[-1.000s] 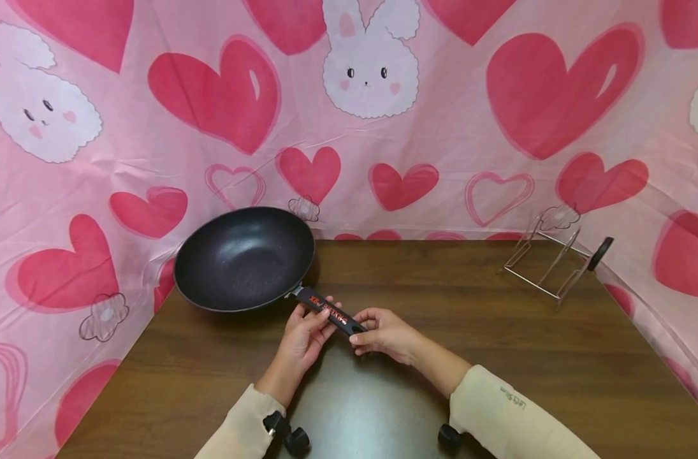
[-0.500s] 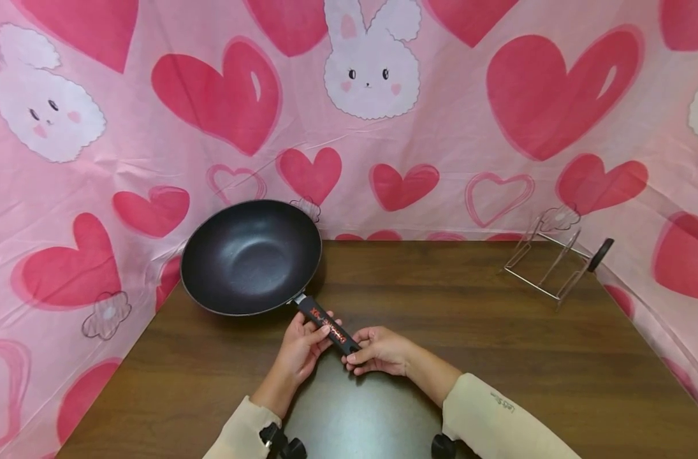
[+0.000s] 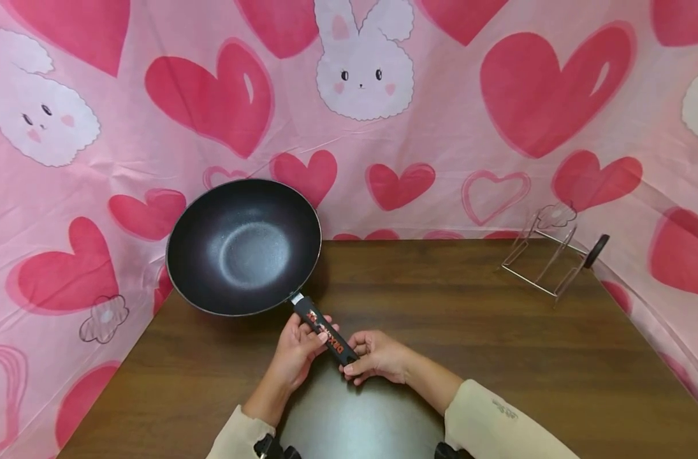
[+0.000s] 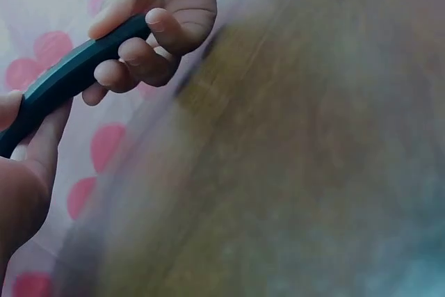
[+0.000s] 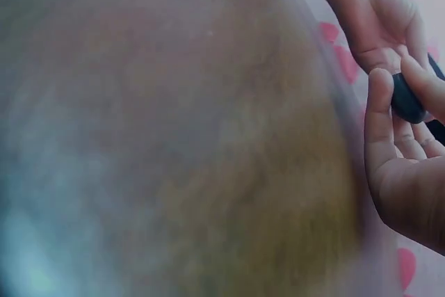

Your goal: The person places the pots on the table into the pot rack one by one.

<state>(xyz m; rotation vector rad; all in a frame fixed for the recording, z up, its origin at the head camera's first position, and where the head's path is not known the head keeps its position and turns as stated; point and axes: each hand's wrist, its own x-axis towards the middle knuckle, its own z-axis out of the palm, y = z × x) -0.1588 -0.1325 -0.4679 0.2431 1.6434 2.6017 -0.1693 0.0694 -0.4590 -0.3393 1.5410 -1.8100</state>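
A black wok [image 3: 245, 248] is tilted in the head view so that its dark inner surface faces me, at the left over the table. Its black handle [image 3: 333, 341], with red lettering, slants down to the right. My left hand [image 3: 294, 357] holds the middle of the handle, thumb on top and fingers beneath. At the handle's end, my right hand [image 3: 383, 360] pinches it between thumb and fingers. The left wrist view shows the curved handle [image 4: 73, 71] spanning both hands. In the right wrist view the rounded handle tip [image 5: 407, 99] sits between my right hand's fingers [image 5: 379, 116].
A wire rack [image 3: 546, 261] with a black round-edged piece on its right side stands at the table's back right. Brown wood covers the table [image 3: 469, 306]. Behind it hangs a pink curtain [image 3: 440, 115] with hearts and rabbits.
The wok has tipped further up toward me, its far rim rising and more of its inside showing. The handle end and my right hand have moved lower and nearer; both hands keep their hold.
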